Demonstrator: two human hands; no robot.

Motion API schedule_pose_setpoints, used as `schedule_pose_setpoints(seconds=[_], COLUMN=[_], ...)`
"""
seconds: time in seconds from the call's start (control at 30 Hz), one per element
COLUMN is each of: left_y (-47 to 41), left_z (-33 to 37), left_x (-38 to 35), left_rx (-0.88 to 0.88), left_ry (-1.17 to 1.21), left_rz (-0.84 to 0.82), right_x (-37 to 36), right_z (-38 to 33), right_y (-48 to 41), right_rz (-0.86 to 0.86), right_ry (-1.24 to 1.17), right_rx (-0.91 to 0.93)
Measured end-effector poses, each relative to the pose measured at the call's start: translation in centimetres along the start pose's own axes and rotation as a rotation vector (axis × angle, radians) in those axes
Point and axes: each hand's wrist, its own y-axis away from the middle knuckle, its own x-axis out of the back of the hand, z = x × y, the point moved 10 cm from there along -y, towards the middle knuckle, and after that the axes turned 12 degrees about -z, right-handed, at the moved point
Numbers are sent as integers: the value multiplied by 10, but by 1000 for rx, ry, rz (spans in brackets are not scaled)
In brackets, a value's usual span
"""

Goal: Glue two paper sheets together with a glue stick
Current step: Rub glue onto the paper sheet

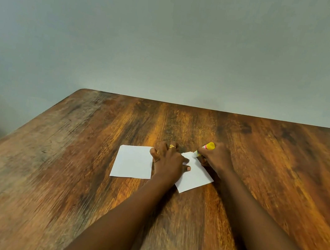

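Note:
Two white paper sheets lie flat on the wooden table (264, 155). The left sheet (133, 162) is square to me; the right sheet (195, 177) is turned at an angle. My left hand (170, 159) presses flat with spread fingers on the right sheet's left part, and its little finger touches the left sheet's corner. My right hand (216, 158) grips a glue stick (207, 147) with a yellow end, tilted, with its white tip down on the far corner of the right sheet.
The table's far edge meets a plain grey-green wall (175, 38). The table's left edge (34, 121) runs diagonally, with floor beyond it. The picture is slightly blurred by motion.

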Motion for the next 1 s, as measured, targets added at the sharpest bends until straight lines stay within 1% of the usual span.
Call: schedule_pose_setpoints(seconds=[0.4,1.0], left_y=[2,12], left_z=[-1,5], left_x=[-1,3], left_rx=[46,75], left_ry=[10,26], left_rz=[-27,-62], right_x=[10,32], right_z=[6,11], right_y=[25,59], right_rz=[-7,3], right_ry=[-48,71], right_rx=[-31,-46])
